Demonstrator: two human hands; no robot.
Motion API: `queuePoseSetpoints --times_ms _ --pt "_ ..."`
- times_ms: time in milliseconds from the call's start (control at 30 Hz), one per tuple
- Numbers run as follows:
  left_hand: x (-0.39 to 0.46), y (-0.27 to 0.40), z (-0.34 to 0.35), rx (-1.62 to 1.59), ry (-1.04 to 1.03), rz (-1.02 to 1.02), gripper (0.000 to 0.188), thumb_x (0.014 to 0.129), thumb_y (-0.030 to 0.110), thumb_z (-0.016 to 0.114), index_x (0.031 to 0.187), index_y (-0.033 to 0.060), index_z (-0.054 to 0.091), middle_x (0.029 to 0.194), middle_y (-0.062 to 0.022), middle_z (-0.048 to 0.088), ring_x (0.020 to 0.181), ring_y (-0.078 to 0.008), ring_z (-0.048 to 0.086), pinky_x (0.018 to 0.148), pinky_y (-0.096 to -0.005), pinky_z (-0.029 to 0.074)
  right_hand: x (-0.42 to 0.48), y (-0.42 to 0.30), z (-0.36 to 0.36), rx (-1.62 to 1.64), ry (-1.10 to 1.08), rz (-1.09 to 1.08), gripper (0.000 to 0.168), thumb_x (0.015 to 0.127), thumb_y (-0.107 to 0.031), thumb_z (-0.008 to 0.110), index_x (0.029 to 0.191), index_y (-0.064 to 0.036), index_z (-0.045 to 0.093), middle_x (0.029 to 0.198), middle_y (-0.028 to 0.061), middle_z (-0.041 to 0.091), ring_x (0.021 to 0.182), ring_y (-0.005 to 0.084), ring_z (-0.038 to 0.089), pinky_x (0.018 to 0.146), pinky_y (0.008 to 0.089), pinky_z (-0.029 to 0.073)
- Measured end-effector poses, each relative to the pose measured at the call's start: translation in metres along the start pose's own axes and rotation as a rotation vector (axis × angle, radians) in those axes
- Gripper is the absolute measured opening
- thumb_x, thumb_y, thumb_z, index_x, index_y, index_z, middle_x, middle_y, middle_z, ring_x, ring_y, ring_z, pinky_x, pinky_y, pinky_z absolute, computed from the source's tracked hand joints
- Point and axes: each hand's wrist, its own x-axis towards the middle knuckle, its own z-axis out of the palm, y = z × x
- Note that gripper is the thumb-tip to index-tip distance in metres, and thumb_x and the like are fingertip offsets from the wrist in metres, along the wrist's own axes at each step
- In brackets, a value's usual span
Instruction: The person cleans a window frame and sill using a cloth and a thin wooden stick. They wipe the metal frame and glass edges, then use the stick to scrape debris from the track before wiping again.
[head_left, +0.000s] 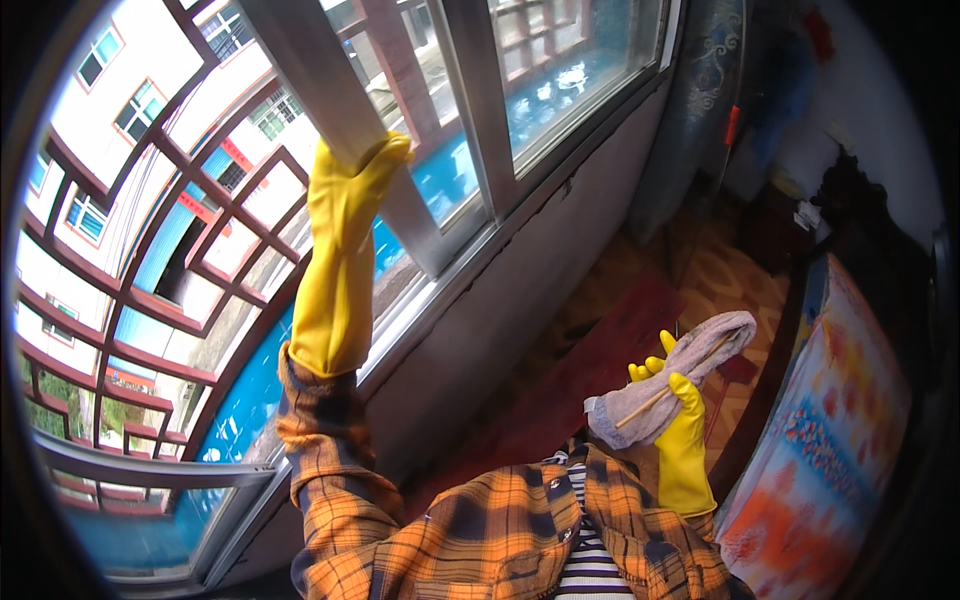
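Observation:
My left hand (334, 262), in a yellow rubber glove, reaches up and grips the metal upright of a sliding window sash (330, 90). Its fingertips are partly hidden around the frame. Lower down, away from the window, my right hand (684, 442) wears a matching glove. It holds a folded pinkish-grey cloth (694, 352), with a thin wooden stick (646, 407) lying along it. The thumb presses on the near side, and the other fingers show beyond the cloth. To the left of the gripped upright, the window opening shows the outside without glass in front.
Reddish-brown lattice bars (141, 298) and a blue tiled ledge (244, 427) lie outside. Another glazed sash (142, 517) is at lower left. A patterned curtain (697, 90) hangs beyond the windows. A red strip (570, 375) covers part of the floor; a colourful printed cover (817, 442) stands at right.

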Motion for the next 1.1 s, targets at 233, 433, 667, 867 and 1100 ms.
queuePoseSetpoints --times_ms 233,433,667,867,1100 --pt "-0.082 0.049 -0.060 -0.073 0.266 -0.116 0.036 0.091 0.010 0.086 0.118 -0.0005 0.066 0.101 -0.0117 0.079 0.095 -0.0235 0.076 0.099 -0.0367 0.055 0.000 -0.005 0.000 -0.012 -0.027 0.054 0.084 0.098 -0.023 0.077 0.170 -0.012 0.035 0.132 0.0131 0.073 0.125 0.0331 0.071 0.114 0.0502 0.056" --pt "-0.162 0.079 -0.080 1.004 0.754 0.561 0.066 0.096 0.014 0.083 0.154 0.0048 0.054 0.150 -0.0204 0.063 0.143 -0.0371 0.060 0.129 -0.0512 0.037 -0.002 -0.011 0.001 0.017 -0.035 0.137 0.081 0.099 -0.021 0.074 0.170 -0.011 0.036 0.133 0.0144 0.072 0.124 0.0320 0.071 0.112 0.0504 0.057" --pt "-0.193 0.136 -0.079 1.694 0.292 0.573 0.034 0.090 0.007 0.080 0.124 0.0086 0.079 0.123 -0.0105 0.081 0.128 -0.0320 0.072 0.130 -0.0575 0.033 0.003 -0.025 0.000 -0.037 -0.148 0.203 0.082 0.099 -0.021 0.073 0.171 -0.010 0.034 0.132 0.0155 0.071 0.127 0.0329 0.070 0.111 0.0488 0.057" --pt "-0.226 0.201 -0.087 1.865 0.174 0.571 0.019 0.089 0.003 0.079 0.107 0.0059 0.080 0.106 -0.0106 0.082 0.116 -0.0291 0.077 0.130 -0.0586 0.033 0.005 -0.033 -0.002 0.011 -0.289 0.320 0.082 0.100 -0.020 0.072 0.171 -0.011 0.033 0.133 0.0150 0.072 0.128 0.0338 0.069 0.113 0.0508 0.056" --pt "-0.253 0.245 -0.091 1.897 0.131 0.550 0.015 0.090 0.002 0.078 0.104 0.0043 0.081 0.103 -0.0124 0.082 0.113 -0.0310 0.078 0.131 -0.0592 0.031 0.010 -0.036 -0.005 0.065 -0.389 0.405 0.082 0.100 -0.021 0.072 0.172 -0.013 0.032 0.135 0.0142 0.073 0.130 0.0348 0.069 0.118 0.0533 0.052"
